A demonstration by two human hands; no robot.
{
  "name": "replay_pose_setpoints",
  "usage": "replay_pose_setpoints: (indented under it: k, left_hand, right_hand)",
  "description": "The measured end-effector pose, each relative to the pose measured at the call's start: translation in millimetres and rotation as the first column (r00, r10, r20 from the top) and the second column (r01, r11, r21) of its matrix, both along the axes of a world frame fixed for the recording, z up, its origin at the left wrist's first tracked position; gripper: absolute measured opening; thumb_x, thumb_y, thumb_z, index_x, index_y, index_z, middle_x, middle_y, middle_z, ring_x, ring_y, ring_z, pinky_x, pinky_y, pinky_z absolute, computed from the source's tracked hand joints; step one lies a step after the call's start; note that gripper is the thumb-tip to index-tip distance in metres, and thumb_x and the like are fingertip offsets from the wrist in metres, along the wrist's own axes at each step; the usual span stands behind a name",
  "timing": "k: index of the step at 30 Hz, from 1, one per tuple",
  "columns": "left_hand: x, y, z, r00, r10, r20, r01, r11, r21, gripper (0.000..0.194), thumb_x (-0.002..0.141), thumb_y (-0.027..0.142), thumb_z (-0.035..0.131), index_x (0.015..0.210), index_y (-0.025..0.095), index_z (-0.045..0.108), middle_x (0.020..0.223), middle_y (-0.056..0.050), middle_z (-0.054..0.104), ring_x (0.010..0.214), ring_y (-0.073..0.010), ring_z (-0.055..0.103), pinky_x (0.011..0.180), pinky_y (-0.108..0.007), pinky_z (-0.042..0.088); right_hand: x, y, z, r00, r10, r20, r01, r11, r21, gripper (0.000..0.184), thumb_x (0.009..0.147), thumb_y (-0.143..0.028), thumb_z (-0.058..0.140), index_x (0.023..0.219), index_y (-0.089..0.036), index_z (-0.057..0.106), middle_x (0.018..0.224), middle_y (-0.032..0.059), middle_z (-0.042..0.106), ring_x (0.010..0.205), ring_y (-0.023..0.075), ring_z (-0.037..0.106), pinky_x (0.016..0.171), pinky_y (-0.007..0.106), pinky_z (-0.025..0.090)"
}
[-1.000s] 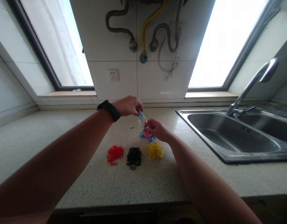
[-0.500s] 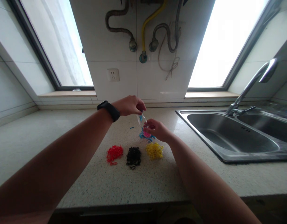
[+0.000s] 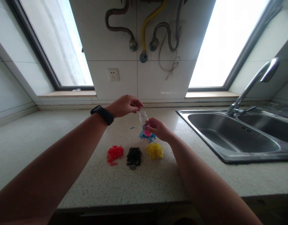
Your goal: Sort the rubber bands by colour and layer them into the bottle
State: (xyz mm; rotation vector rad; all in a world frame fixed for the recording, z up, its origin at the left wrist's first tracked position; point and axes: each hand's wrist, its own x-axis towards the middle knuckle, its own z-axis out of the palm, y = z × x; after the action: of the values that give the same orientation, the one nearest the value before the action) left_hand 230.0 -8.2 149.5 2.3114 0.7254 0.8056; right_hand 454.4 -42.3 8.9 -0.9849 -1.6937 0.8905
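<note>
Between my two hands is a small clear plastic bag (image 3: 143, 117), tilted, with no blue showing inside its upper part. The fingers of my left hand (image 3: 128, 105), with a black watch on the wrist, pinch its upper end. My right hand (image 3: 158, 128) grips the lower end. Just below, a round pink thing (image 3: 147, 133), partly covered by my right fingers, is over a heap of small blue curly pieces (image 3: 152, 138). Nearer to me lie a red heap (image 3: 115, 153), a black heap (image 3: 134, 157) and a yellow heap (image 3: 155, 151) of similar small pieces.
One stray blue piece (image 3: 132, 127) lies on the speckled stone counter (image 3: 125, 187). To the right is a steel double sink (image 3: 228, 131) with a tall faucet (image 3: 253, 81). Hoses, a yellow pipe (image 3: 144, 31) and a socket (image 3: 114, 75) are on the tiled wall behind.
My left hand has shifted slightly left and up with the bag's upper end. Blue pieces that showed inside the bag's upper part are no longer there. My right hand has hardly moved.
</note>
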Motion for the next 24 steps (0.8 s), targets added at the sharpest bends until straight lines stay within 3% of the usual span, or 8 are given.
replay_pose_setpoints:
  k: [3,7,10,13,17,24]
  left_hand:
    - [-9.8,-1.9,-19.7,0.994,0.094,0.049,-0.097,0.993,0.072,0.025,0.082,0.029,0.071,0.103,0.017,0.075,0.091,-0.01,0.075,0.081,-0.0188,0.067,0.074,-0.031,0.054]
    - [-23.3,6.6,-61.3,0.975,0.211,0.065,-0.216,0.971,0.098,0.027,0.087,0.034,0.064,0.107,0.018,0.073,0.1,-0.011,0.076,0.085,-0.0191,0.069,0.077,-0.031,0.054]
    - [-30.5,20.0,-93.8,0.954,0.258,-0.154,-0.244,0.964,0.102,0.029,0.085,0.034,0.065,0.107,0.017,0.074,0.103,-0.012,0.077,0.089,-0.0221,0.071,0.081,-0.033,0.053]
    - [-32.5,32.7,-117.5,0.856,0.31,-0.414,-0.25,0.949,0.193,0.033,0.085,0.033,0.063,0.111,0.016,0.074,0.106,-0.011,0.077,0.094,-0.0228,0.071,0.083,-0.031,0.052]
    - [-28.3,44.9,-131.5,0.798,0.348,-0.492,-0.251,0.934,0.254,0.025,0.084,0.029,0.064,0.1,0.016,0.078,0.099,-0.011,0.078,0.092,-0.0231,0.071,0.083,-0.03,0.05]
    - [-16.1,53.1,-134.1,0.768,0.381,-0.514,-0.246,0.918,0.312,0.02,0.083,0.026,0.062,0.089,0.017,0.079,0.09,-0.01,0.078,0.086,-0.0219,0.069,0.079,-0.03,0.047]
  right_hand:
    - [-0.1,1.1,0.2,0.999,0.001,-0.034,0.0,1.0,0.007,0.032,0.077,-0.04,0.076,0.098,-0.02,0.062,0.089,0.0051,0.069,0.073,0.0151,0.063,0.069,0.033,0.054]
    - [2.5,3.9,0.8,0.998,-0.009,-0.069,0.01,1.0,0.012,0.035,0.077,-0.041,0.076,0.1,-0.019,0.062,0.095,0.0073,0.07,0.077,0.0167,0.066,0.073,0.034,0.055]
    - [5.9,6.6,0.4,0.995,-0.029,-0.097,0.03,1.0,0.007,0.037,0.076,-0.043,0.076,0.101,-0.02,0.062,0.095,0.007,0.071,0.078,0.0172,0.067,0.074,0.035,0.055]
    - [8.3,8.6,0.1,0.992,-0.053,-0.118,0.054,0.998,0.009,0.038,0.075,-0.045,0.079,0.1,-0.02,0.063,0.092,0.006,0.071,0.077,0.0176,0.068,0.073,0.035,0.056]
    - [8.5,9.0,1.0,0.988,-0.055,-0.146,0.058,0.998,0.015,0.037,0.074,-0.043,0.08,0.098,-0.02,0.064,0.09,0.0054,0.071,0.075,0.0171,0.067,0.071,0.035,0.055]
    - [6.4,2.0,8.8,0.966,0.005,-0.26,-0.013,0.999,-0.029,0.031,0.076,-0.04,0.079,0.097,-0.02,0.068,0.09,0.0044,0.072,0.079,0.0167,0.065,0.076,0.034,0.053]
